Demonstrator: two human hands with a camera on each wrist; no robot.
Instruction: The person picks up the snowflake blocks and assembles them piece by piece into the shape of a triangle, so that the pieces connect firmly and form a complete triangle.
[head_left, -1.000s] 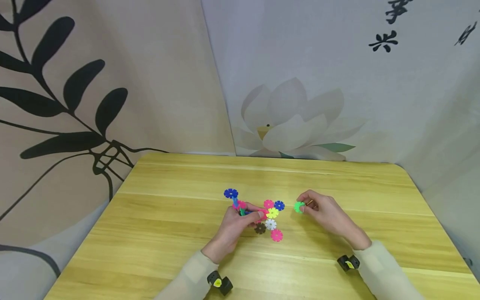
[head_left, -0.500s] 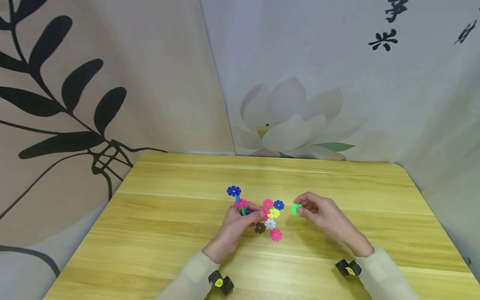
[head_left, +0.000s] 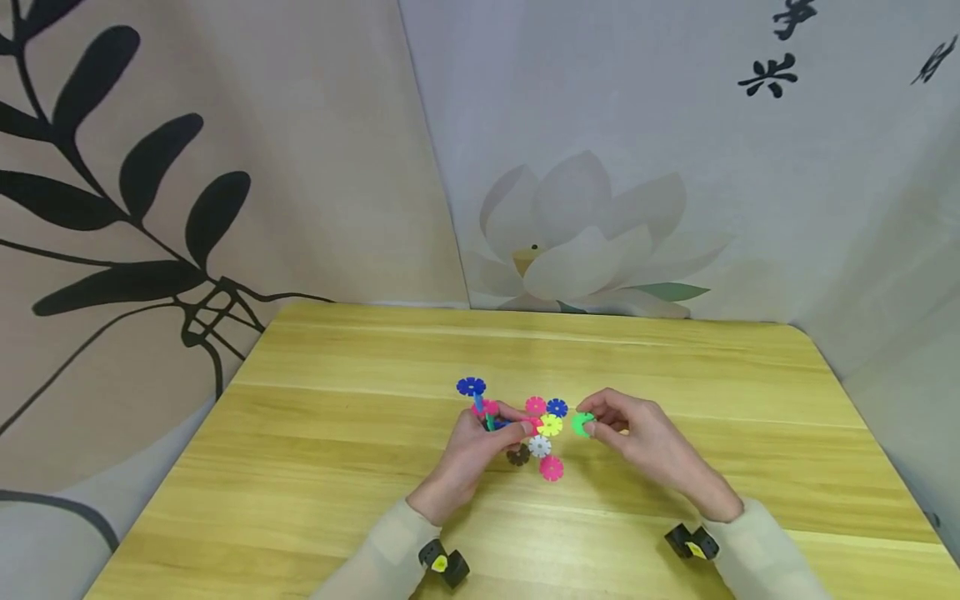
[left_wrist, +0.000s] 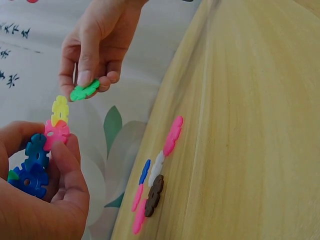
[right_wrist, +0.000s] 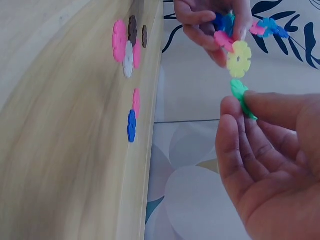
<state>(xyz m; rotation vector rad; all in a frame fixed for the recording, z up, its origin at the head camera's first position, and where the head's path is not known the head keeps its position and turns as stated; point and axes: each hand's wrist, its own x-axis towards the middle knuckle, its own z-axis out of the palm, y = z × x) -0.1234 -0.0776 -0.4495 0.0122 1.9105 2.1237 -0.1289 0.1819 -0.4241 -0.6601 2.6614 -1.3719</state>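
Observation:
My left hand grips a chain of interlocking plastic snowflake discs above the table. A dark blue disc tops its raised far end; a yellow disc sticks out at the other end, slotted into a pink disc by my thumb. Between thumb and fingers, my right hand pinches a single green snowflake disc. The green disc is close to the yellow one; in the right wrist view a narrow gap seems to part them. My left fingers hide the chain's middle.
Loose discs lie on the wooden table under the chain: a white disc, a brown disc, a blue disc and several pink ones, one pink disc being nearest me. A printed backdrop rises behind the table's far edge.
My right hand has moved left and slightly nearer me, bringing the green disc closer to the yellow one. My left hand stays nearly still; the chain's blue end has shifted slightly right.

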